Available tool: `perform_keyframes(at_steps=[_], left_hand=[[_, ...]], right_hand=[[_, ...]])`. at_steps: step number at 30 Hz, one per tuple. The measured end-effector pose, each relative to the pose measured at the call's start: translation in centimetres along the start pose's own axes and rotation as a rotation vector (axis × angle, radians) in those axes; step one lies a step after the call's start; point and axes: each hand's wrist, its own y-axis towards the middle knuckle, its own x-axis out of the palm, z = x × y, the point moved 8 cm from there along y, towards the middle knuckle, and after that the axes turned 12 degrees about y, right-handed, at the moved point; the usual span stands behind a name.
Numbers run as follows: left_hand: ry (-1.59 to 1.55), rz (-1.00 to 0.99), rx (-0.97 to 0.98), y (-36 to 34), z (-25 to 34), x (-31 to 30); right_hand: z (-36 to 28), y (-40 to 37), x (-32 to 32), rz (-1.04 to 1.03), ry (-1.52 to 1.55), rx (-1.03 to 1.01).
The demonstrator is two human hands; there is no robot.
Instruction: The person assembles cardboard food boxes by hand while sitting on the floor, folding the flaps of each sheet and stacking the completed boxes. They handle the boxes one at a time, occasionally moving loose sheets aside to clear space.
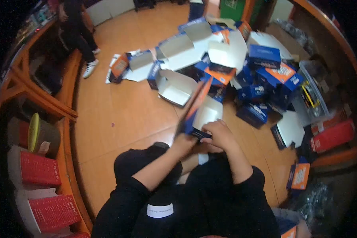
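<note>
In front of my lap I hold a blue and orange cardboard box [207, 112], its white inside facing up and a long side panel standing up at the left, blurred by motion. My left hand [183, 145] is closed on the near left corner of this box; some of its fingertips are hidden. With bent fingers, my right hand [219, 133] grips the near edge. Just beyond lies another open box [177, 88], its pale inside showing. A heap of blue and orange boxes [261, 79] spreads to the right, some folded up, others opened out.
A clear plastic bin [315, 93] holding a yellow item stands at the right. Red boxes [39, 169] sit on the wooden shelf [69, 174] at my left. Another person [77, 31] in dark clothes is at the far left. A red box [333, 136] lies at the right.
</note>
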Motion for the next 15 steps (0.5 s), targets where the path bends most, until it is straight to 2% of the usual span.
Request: perform_keyframes(at_steps=[1, 3, 5, 6, 9, 12, 15], left_hand=[[0.284, 0.203, 0.227, -0.6, 0.6, 0.1], [0.327, 0.194, 0.236, -0.6, -0.1, 0.0], [0.310, 0.272, 0.243, -0.3, 0.4, -1.1], [0.308, 0.312, 0.247, -0.3, 0.8, -1.8], [0.386, 0.313, 0.274, -0.1, 1.5, -2.3], [0.438, 0.156, 0.239, 0.4, 0.8, -0.7], [0.382, 0.176, 0.238, 0.3, 1.2, -0.6]], right_hand=[[0.3, -0.1, 0.0, -0.037, 0.060, -0.021], [0.4, -0.5, 0.1, -0.061, 0.134, -0.025], [0.5, -0.5, -0.3, -0.035, 0.156, 0.004], [0.3, -0.4, -0.8, 0.051, 0.172, -0.036], [-1.4, -0.5, -2.0, 0.209, 0.200, -0.141], [-2.5, -0.2, -2.4, 0.147, 0.121, -0.138], [-1.4, 0.0, -1.5, 0.152, 0.113, -0.119]])
